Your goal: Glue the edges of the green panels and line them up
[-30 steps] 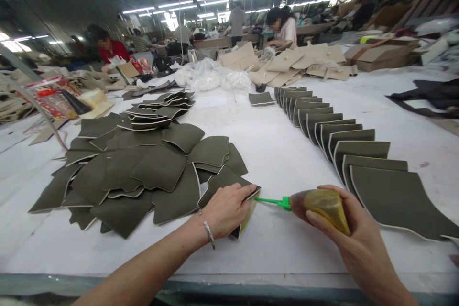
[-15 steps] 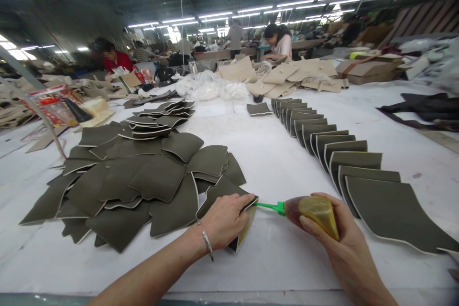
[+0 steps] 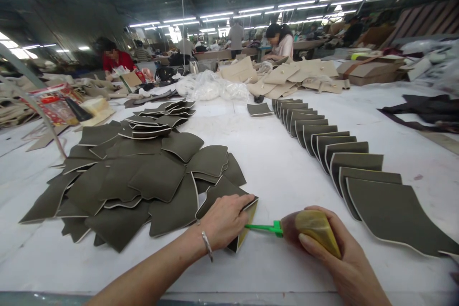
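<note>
My right hand (image 3: 337, 251) is wrapped round a squeeze glue bottle (image 3: 313, 230) of yellowish-brown liquid. The bottle's thin green nozzle (image 3: 263, 227) points left, its tip at the yellowish underside of a dark olive leather piece (image 3: 224, 186). On that piece lies my left hand (image 3: 226, 220), its index finger stretched along the lifted edge and the other fingers curled on it; the thumb is hidden. A loose heap of similar leather pieces (image 3: 143, 177) lies to the left. Along the right, more pieces (image 3: 390, 210) stand in an overlapping row with pale edges.
The work surface is a white-covered table (image 3: 233, 129). Clear plastic bags (image 3: 211, 86) and beige panels (image 3: 287, 74) lie across its far side. Dark scraps (image 3: 426, 110) are at the right, a red packet (image 3: 53, 105) at the left. Several people work farther back.
My right hand has lowered the glue bottle toward me, so the nozzle tip has slid down along the leather piece's underside edge. My left hand stays in place.
</note>
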Motion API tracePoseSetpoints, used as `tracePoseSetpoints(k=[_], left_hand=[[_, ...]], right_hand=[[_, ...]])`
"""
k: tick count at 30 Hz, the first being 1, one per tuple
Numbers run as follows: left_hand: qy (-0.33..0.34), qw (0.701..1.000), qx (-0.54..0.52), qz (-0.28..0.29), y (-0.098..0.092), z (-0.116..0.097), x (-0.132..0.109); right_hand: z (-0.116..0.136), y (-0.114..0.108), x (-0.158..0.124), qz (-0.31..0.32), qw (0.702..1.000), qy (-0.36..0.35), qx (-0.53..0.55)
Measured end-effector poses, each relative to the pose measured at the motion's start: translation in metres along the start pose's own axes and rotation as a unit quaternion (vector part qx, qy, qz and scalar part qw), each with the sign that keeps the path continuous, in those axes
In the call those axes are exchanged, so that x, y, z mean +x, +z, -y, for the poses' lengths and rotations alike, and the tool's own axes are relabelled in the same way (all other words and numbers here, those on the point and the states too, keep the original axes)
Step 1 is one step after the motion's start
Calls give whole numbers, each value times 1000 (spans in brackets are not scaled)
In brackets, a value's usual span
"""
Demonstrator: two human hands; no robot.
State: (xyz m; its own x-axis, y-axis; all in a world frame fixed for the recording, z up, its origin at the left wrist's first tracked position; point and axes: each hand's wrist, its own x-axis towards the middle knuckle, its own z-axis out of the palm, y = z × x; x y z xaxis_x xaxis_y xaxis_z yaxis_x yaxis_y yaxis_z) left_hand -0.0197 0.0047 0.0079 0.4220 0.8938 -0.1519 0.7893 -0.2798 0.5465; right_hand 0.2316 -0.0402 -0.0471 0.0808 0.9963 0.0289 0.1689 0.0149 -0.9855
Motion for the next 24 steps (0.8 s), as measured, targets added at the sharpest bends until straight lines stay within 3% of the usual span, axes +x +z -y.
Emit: tracePoseSetpoints(k=[7,14,17,24], left_hand=[[4,1000,-6,1,-1,1,0],[6,1000,-20,-7,-1,3,-2],[0,1000,-21,-5,-2,2,-2],[-26,1000,-9,-8,-2,-3,-4]], right_hand=[[4,5,2,-74,997,17,0],[22,22,-34,-33,997,63,12],[25,24,-37,-38,995,85,35],[23,26,-52,-61,995,75,-28]])
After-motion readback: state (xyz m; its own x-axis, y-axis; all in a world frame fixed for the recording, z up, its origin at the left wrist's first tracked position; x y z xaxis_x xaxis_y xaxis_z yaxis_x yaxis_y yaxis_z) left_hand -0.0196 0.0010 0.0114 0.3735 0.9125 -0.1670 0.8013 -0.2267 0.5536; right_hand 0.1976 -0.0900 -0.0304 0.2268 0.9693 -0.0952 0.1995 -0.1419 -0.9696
